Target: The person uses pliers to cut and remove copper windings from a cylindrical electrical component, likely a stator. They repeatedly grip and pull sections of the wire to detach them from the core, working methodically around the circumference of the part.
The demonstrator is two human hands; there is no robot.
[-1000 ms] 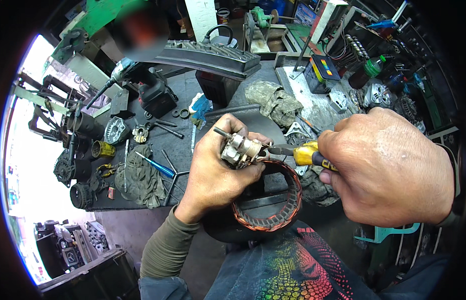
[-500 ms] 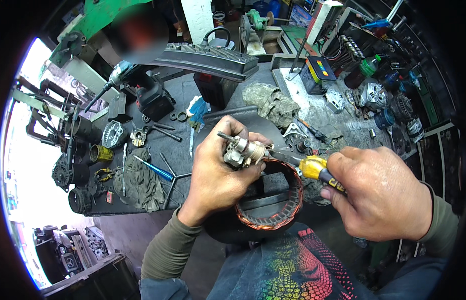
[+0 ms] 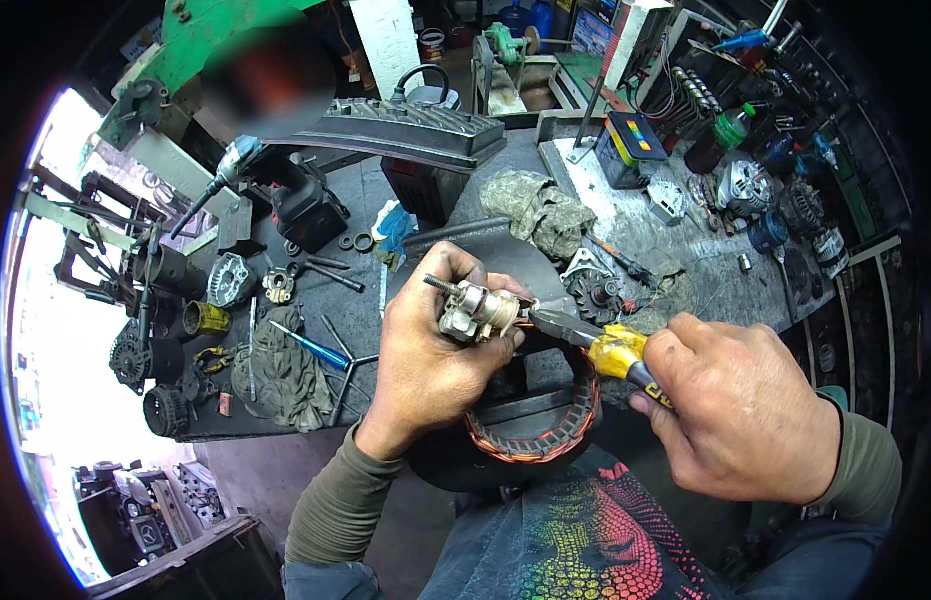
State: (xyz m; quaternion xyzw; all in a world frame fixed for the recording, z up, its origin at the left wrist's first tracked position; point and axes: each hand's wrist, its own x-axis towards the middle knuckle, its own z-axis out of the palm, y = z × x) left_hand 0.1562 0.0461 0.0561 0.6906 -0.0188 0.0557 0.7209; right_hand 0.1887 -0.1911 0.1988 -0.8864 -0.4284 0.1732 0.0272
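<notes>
My left hand is closed around a small pale metal part with a threaded stud, the stud sticking out to the left. My right hand grips pliers with yellow and black handles. The jaws of the pliers meet the right end of the metal part; whether they clamp it, I cannot tell. Below both hands a stator ring with copper windings stands on a dark surface, its upper side partly hidden by my left hand.
On the bench lie a rag, a blue screwdriver and a three-armed wrench. A cordless impact wrench stands at the far left. Further right are a crumpled cloth, a yellow-topped box and a silver alternator.
My right hand has moved left and slightly down with the pliers, and the jaws now show more plainly at the metal part. My left hand keeps its hold, nearly in place.
</notes>
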